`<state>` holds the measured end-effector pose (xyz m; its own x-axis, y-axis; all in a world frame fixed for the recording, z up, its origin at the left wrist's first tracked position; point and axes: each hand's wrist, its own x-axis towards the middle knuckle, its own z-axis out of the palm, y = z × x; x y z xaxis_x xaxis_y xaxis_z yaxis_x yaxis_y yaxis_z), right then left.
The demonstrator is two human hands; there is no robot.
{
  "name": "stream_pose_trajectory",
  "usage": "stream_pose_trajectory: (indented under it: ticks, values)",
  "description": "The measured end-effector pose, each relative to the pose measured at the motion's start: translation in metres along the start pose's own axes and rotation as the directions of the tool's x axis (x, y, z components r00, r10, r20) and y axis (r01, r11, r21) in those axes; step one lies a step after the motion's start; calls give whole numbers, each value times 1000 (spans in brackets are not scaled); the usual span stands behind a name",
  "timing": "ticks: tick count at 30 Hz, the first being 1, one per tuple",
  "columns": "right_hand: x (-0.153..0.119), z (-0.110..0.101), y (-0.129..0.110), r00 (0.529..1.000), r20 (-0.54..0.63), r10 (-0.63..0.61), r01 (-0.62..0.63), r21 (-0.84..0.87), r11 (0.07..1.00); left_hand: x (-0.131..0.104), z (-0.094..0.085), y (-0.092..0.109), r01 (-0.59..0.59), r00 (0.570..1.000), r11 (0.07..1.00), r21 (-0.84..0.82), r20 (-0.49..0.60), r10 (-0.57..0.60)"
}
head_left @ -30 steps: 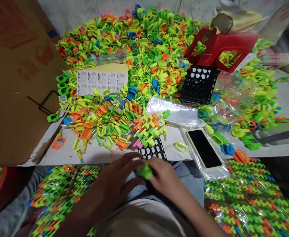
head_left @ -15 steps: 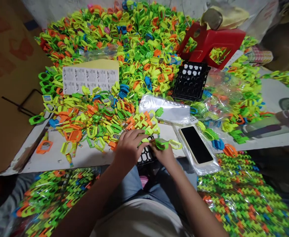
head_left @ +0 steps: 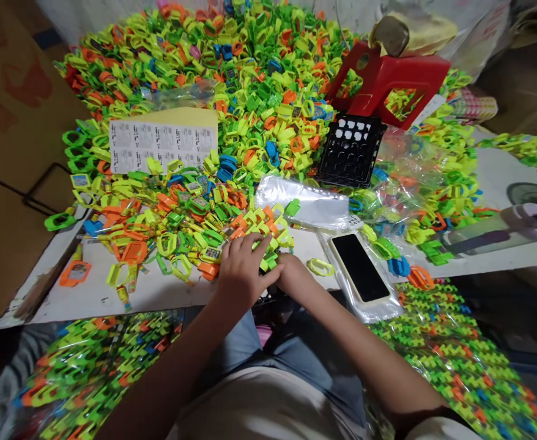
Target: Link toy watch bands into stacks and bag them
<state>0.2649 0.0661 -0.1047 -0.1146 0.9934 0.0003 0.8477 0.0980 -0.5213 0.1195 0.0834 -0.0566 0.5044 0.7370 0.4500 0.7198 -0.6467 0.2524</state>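
At the table's front edge, my left hand [head_left: 243, 269] rests with its fingers apart over a black tray, most of which it hides. Beside it, my right hand [head_left: 293, 274] is curled at the tray, touching a green piece [head_left: 268, 261] near my left thumb; its fingertips are hidden. Rows of yellow and orange toy watches [head_left: 262, 221] stand just beyond my hands. A loose yellow watch [head_left: 320, 267] lies to the right of my right hand.
A phone [head_left: 359, 267] lies on clear bags at the right. Behind are a second black tray [head_left: 351, 150], a red stool [head_left: 383, 79], a label sheet [head_left: 162, 143] and a large watch pile [head_left: 250, 79]. A cardboard box [head_left: 16, 183] stands left, a bottle [head_left: 493, 229] right.
My right hand has moved left, closer to my left hand. The green watch that was at it now shows between my hands. The whole view has shifted slightly.
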Motion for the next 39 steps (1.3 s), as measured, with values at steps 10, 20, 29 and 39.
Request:
stream_pose_trajectory:
  ticks: [10,20,29,39]
  values:
    - [2,-9,15,998,59,-4,3,6,1000,23,-4,14,141,964,981,135,208,-167]
    - [-3,-1,16,999,-1,-39,39,58,998,15,-13,25,86,974,988,126,197,-110]
    - [-47,23,22,956,-289,43,62,343,937,-101,-75,-99,705,629,552,444,-33,-777]
    - [-84,13,-48,922,-370,-114,278,428,860,-130,-117,-121,879,411,417,232,72,-909]
